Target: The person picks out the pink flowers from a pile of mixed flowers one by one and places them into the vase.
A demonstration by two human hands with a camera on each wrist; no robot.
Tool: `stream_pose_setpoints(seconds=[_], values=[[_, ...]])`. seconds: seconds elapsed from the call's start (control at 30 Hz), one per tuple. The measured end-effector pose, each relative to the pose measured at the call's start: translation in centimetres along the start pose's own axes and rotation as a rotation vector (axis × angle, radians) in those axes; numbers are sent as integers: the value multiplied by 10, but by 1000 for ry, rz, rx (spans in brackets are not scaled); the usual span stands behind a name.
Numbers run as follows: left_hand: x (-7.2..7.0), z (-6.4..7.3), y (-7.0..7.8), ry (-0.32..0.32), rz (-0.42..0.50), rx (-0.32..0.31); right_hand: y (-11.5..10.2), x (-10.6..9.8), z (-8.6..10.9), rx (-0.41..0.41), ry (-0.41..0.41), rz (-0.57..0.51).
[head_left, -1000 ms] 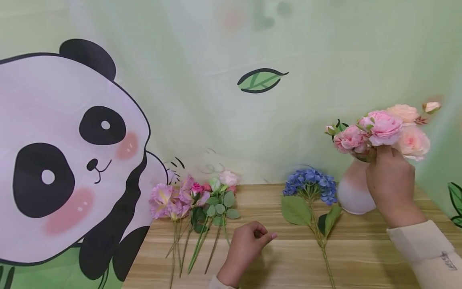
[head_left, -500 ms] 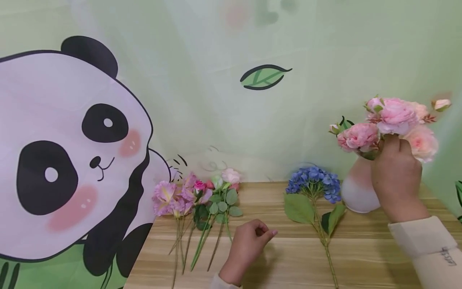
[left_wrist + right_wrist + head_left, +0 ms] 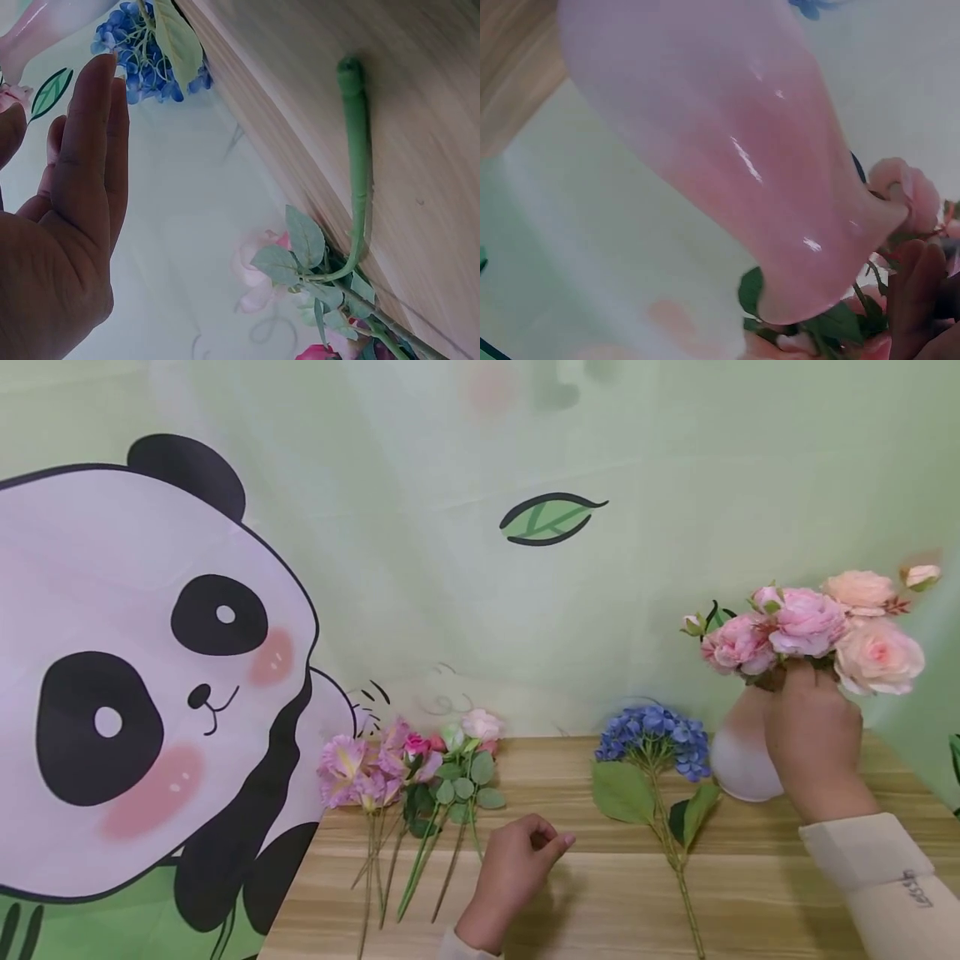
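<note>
At the right, my right hand (image 3: 816, 743) grips the stem of a pink artificial peony (image 3: 807, 622) at the mouth of a pink-and-white vase (image 3: 742, 758). Other peach and pink blooms, such as a peach rose (image 3: 879, 655), crowd round it above the rim. The right wrist view has the vase's glossy side (image 3: 727, 142) up close, with my fingers (image 3: 919, 289) by its lip; the gripped stem itself is hidden. My left hand (image 3: 512, 875) hovers over the table's front middle, fingers loosely bent, holding nothing.
A blue hydrangea (image 3: 651, 739) with a long stem lies left of the vase. Further left, purple flowers (image 3: 367, 772) and roses (image 3: 480, 725) lie in a row on the wooden table (image 3: 570, 935). A panda-printed cloth (image 3: 405, 568) hangs close behind the table.
My right hand lifted the pink peony a little, up and to the right, then lowered it again toward the vase's mouth. The left hand stays in its pose; the head view shifted slightly.
</note>
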State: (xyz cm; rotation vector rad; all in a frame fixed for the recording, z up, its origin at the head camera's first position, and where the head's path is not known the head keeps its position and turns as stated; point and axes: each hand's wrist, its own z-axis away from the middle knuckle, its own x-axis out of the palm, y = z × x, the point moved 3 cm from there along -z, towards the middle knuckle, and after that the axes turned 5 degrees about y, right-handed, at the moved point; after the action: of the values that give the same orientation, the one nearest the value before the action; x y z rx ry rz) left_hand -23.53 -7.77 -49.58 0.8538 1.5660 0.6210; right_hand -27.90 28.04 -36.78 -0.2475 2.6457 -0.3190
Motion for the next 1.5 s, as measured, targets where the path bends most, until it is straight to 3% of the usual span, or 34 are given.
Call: stream_pose_setpoints(seconds=[0.17,0.4,0.57,0.63,0.67,0.8,0.87,0.9,0.93,1.03,1.13,1.23,1.37,1.47,1.5], values=[[-2,0,-1,7,2,1,8,8,6,17,26,-7],[-3,-1,-5,3,-13,7,19,10,16,94,-19,-7],[-19,-7,-15,21,-88,-21,22,7,23,115,-35,-42],[-29,-11,-26,65,-169,-26,21,6,28,106,-29,-57],[-31,-17,-46,107,-205,10,20,5,31,90,-27,-64],[-50,-30,-76,198,-320,-60,12,2,47,12,-64,-93],[-55,-36,-93,197,-331,-113,8,2,57,-22,-114,-108],[-58,-36,-91,179,-365,-167,5,3,62,-28,-143,-121],[-56,-39,-101,173,-370,-176,2,4,67,-44,-162,-131],[-44,-50,-137,119,-417,-222,-8,10,83,-106,-190,-150],[-32,-57,-157,85,-444,-244,-19,16,98,-172,-199,-168],[-25,-59,-160,84,-492,-253,-28,21,112,-221,-208,-189],[-30,-53,-134,82,-499,-261,-34,24,128,-222,-253,-191],[-34,-51,-122,88,-492,-256,-38,25,136,-200,-300,-172],[-32,-53,-127,91,-500,-257,-39,26,138,-199,-309,-168]])
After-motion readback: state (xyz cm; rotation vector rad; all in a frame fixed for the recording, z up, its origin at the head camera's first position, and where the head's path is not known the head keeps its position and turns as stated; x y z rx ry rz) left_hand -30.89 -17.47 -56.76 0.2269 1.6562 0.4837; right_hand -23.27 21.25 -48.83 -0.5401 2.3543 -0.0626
